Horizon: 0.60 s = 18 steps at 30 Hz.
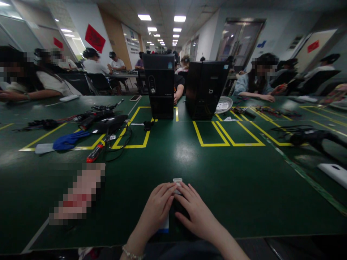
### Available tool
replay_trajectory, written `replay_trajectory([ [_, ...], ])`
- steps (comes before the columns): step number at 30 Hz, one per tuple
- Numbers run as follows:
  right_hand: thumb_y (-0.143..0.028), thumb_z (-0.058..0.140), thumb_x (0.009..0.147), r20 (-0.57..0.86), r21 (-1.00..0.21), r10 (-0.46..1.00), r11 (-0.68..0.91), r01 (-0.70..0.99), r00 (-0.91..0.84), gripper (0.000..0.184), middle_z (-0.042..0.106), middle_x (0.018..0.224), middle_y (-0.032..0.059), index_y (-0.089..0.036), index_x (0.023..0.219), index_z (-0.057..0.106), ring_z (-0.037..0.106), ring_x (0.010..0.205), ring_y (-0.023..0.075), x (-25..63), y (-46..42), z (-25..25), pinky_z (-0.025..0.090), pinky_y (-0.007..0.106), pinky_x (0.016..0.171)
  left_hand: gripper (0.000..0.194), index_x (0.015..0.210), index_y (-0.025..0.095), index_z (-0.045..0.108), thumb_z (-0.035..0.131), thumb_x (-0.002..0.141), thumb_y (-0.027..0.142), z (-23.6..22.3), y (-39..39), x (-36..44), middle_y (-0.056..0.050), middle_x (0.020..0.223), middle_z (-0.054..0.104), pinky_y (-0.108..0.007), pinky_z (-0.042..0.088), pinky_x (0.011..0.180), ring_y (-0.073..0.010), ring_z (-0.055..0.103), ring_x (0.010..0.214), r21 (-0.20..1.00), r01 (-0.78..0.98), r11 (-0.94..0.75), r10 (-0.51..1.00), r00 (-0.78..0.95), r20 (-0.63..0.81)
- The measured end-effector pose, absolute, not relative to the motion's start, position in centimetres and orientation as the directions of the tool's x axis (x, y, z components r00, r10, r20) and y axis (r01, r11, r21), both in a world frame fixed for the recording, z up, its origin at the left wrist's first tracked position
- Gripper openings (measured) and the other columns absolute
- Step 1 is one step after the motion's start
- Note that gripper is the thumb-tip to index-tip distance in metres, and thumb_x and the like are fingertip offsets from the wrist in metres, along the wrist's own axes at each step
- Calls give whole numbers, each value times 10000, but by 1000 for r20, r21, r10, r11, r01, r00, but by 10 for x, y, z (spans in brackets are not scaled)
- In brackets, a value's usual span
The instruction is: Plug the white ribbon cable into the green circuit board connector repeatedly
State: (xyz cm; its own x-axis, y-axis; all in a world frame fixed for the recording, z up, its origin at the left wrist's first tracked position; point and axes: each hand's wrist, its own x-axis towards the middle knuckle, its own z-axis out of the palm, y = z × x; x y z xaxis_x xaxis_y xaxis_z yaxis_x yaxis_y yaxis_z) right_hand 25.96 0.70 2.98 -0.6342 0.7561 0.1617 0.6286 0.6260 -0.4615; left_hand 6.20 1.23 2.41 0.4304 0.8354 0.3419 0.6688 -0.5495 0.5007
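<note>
Left hand [162, 198] and right hand [193, 206], fingers half-bent, touch a white piece [177, 180]; grip unclear. One o'clock: tower [202, 90], "b"-like logo [210, 91], lettering illegible.

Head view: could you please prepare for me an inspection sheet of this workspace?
Surface: green tabletop with yellow tape outlines.
Job's things: small white piece, partly covered; white-and-blue item, partly hidden.
Clutter: red-and-black tool, blue glove-like item.
Grip: left hand and right hand meet at the white piece; firmness unclear.
Cables: black bundle at left, tangled wires at right.
Surroundings: two black computer towers; seated people beyond.
</note>
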Motion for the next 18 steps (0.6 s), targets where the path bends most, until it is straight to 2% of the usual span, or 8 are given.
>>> replay_trajectory([
  [5, -304, 414, 949, 263, -543, 843, 532, 650, -470, 392, 358, 1492, 74, -271, 1325, 520, 322, 1381, 221, 292, 12, 31, 322, 473, 1114, 370, 1329, 181, 522, 391, 983, 193, 25, 11, 61, -88, 1328, 577, -451, 462, 1006, -243, 528, 1184, 424, 705, -568, 822, 461, 335],
  [7, -340, 386, 959, 284, -517, 890, 455, 725, -357, 386, 374, 1475, 95, -250, 1301, 540, 365, 1353, 229, 324, 21, 27, 363, 458, 1086, 373, 1337, 190, 517, 402, 982, 195, 25, 10, 62, -75, 1353, 561, -449, 456, 1016, -242, 521, 1197, 397, 720, -569, 821, 475, 317],
  [9, -408, 379, 948, 309, -440, 930, 324, 837, -197, 420, 390, 1454, 122, -216, 1276, 558, 389, 1330, 262, 368, 31, 21, 375, 478, 1068, 372, 1341, 205, 515, 410, 985, 205, 24, 9, 63, -58, 1372, 548, -445, 449, 1026, -239, 510, 1215, 379, 734, -564, 825, 479, 300],
  [11, -500, 358, 916, 356, -336, 934, 118, 935, 10, 526, 408, 1420, 176, -167, 1270, 559, 410, 1297, 332, 419, 39, 15, 379, 538, 1034, 375, 1351, 216, 509, 413, 989, 217, 23, 9, 64, -46, 1380, 544, -444, 445, 1030, -238, 506, 1220, 365, 745, -558, 829, 479, 289],
  [13, -597, 301, 880, 356, -248, 878, -241, 938, 319, 679, 411, 1372, 266, -98, 1258, 564, 406, 1255, 447, 472, 39, 10, 389, 624, 944, 379, 1361, 222, 501, 415, 992, 232, 21, 10, 64, -40, 1381, 546, -446, 449, 1023, -237, 515, 1207, 356, 753, -554, 832, 481, 276],
  [15, -662, 249, 851, 322, -220, 710, -588, 779, 627, 811, 359, 1362, 347, -36, 1281, 534, 359, 1246, 527, 520, 31, 6, 383, 663, 871, 381, 1365, 228, 500, 421, 992, 245, 20, 10, 63, -38, 1376, 552, -447, 457, 1011, -238, 524, 1192, 353, 759, -548, 836, 481, 264],
  [17, -666, 228, 843, 309, -227, 536, -760, 608, 786, 852, 288, 1398, 359, -17, 1339, 469, 305, 1278, 536, 558, 21, 3, 352, 659, 901, 380, 1362, 233, 504, 432, 989, 250, 19, 10, 63, -35, 1371, 558, -448, 460, 1004, -238, 524, 1189, 356, 762, -541, 841, 477, 256],
  [18, -655, 210, 847, 323, -204, 507, -787, 582, 799, 867, 251, 1410, 368, 0, 1376, 415, 278, 1295, 536, 573, 16, 1, 342, 658, 909, 381, 1362, 233, 504, 436, 988, 250, 18, 10, 63, -36, 1368, 561, -451, 459, 1004, -238, 522, 1189, 360, 762, -539, 842, 475, 255],
])
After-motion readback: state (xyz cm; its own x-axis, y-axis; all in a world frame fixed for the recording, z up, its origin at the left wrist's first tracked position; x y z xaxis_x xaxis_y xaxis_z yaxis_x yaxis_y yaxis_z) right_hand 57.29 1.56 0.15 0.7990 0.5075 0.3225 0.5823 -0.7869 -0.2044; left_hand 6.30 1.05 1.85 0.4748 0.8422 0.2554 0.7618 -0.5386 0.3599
